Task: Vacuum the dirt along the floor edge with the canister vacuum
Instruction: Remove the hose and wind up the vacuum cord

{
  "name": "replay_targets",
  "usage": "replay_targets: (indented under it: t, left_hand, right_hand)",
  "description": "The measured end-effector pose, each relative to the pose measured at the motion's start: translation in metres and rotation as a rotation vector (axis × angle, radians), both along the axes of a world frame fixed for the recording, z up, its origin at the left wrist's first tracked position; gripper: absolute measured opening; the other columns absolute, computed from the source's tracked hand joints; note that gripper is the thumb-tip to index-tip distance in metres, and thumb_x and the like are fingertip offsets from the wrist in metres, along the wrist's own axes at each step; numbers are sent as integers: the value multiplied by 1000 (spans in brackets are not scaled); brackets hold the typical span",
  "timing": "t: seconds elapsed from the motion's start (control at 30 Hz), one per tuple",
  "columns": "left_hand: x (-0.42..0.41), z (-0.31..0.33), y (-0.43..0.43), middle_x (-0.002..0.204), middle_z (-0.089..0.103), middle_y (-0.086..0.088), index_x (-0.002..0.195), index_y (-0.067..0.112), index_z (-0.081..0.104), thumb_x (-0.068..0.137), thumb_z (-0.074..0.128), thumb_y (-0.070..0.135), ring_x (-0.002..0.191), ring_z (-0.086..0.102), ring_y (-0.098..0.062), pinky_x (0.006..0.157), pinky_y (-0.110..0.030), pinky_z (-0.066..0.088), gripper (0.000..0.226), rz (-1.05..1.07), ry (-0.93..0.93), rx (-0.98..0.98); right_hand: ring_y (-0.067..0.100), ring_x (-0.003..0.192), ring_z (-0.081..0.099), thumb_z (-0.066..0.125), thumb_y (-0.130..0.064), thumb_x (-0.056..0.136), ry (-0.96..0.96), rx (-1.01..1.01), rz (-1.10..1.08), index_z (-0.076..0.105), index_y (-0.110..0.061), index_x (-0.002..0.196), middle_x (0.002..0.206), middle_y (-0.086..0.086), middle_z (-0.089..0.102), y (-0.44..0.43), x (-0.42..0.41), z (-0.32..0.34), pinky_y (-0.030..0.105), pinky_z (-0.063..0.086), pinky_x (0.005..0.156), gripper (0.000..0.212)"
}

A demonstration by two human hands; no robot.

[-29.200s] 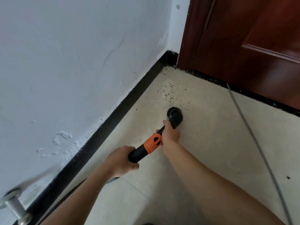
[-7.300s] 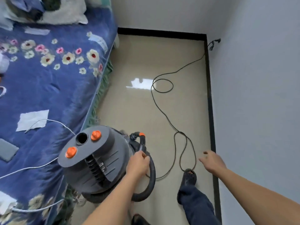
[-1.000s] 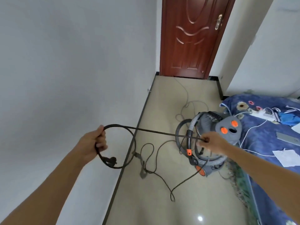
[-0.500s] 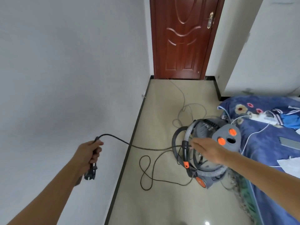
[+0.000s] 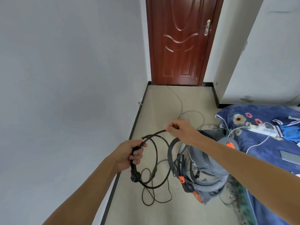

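Note:
The grey canister vacuum (image 5: 209, 161) with orange buttons stands on the beige floor beside the bed, its ribbed hose (image 5: 209, 187) draped around it. My left hand (image 5: 129, 153) grips a coil of the black power cord (image 5: 155, 159), the plug hanging at the coil's bottom. My right hand (image 5: 178, 129) pinches the same cord a little farther along, above and to the right of the coil. More cord lies in loose loops on the floor below.
A white wall with a black baseboard (image 5: 134, 127) runs along the left. A brown door (image 5: 180, 41) closes the far end. The bed with a blue floral cover (image 5: 263, 143) fills the right. A thin grey cable (image 5: 180, 104) trails across the floor toward the door.
My right hand has lifted from near the vacuum and brought the cord toward my left hand. The left hand now holds loops where it held a single strand.

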State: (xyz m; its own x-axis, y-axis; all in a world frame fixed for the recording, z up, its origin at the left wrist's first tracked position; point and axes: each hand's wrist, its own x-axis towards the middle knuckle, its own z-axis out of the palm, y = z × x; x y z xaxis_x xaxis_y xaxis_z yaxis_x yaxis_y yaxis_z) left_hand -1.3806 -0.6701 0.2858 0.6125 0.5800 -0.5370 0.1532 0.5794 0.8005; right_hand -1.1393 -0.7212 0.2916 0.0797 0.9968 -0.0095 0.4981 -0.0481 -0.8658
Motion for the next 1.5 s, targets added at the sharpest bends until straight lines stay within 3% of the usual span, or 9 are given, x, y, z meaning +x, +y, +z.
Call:
replay_targets:
  t: [0.13,0.27,0.47,0.6,0.7,1.0,1.17,1.27,1.5]
  left_hand:
    - [-8,18,27,49,22,8,74,12,52,95,48,27,39,15,-5,38,-19,12,25,23,-67,58]
    - [-50,51,90,48,13,11,69,16,50,90,48,27,43,5,-6,31,-15,16,24,290,-210,84]
    - [-101,56,168,39,24,12,72,17,45,102,39,26,47,4,-8,33,-16,14,32,407,-45,207]
    - [-90,29,203,42,26,10,78,12,49,104,41,23,33,17,-3,32,-12,17,29,346,147,268]
    - [-62,6,222,46,38,4,92,4,52,103,42,19,35,28,-6,32,-15,22,21,217,205,291]
    - [26,-12,248,103,74,-15,91,9,50,102,46,19,73,61,-21,51,-27,43,16,-183,129,302]
    - [77,-16,256,84,73,-14,90,10,52,103,42,18,85,70,-26,83,-38,47,18,-364,57,245]
    - [107,-12,269,55,42,-3,86,6,53,102,44,23,46,41,-17,57,-30,41,25,-445,12,128]
    - [146,38,374,53,22,8,61,21,44,64,87,39,40,19,-4,37,-18,17,47,-530,-93,211]
  right_hand:
    - [5,52,38,84,-39,74,-93,-128,19,55,-21,64,56,-10,44,-16,36,-37,20,32,55,36]
    - [17,54,54,73,-36,87,-350,-336,-198,44,-20,57,52,-5,49,-52,99,-107,29,33,54,45]
    - [39,85,65,54,-35,100,-243,-624,-608,56,-16,63,67,9,57,-125,146,-172,26,38,59,42]
    - [35,75,65,21,-82,75,-221,-472,-584,63,-10,86,75,12,67,-67,101,-144,43,51,68,84]
    - [34,90,65,16,-72,92,-405,-298,-328,58,-15,110,95,14,69,-1,46,-93,42,48,79,73]
    - [19,75,58,41,-40,104,-565,-158,72,58,-19,101,76,1,62,116,-5,4,36,46,74,27]
    - [8,64,49,50,-34,102,-449,-58,-47,59,-10,88,67,-9,51,157,12,15,24,39,64,29]
    - [3,56,48,68,-45,89,-390,-52,-236,59,-13,75,60,-9,50,168,54,-7,22,39,56,36]
    - [18,63,58,67,-32,89,-334,-360,-694,57,-22,65,62,-2,58,122,169,-119,33,45,63,28]
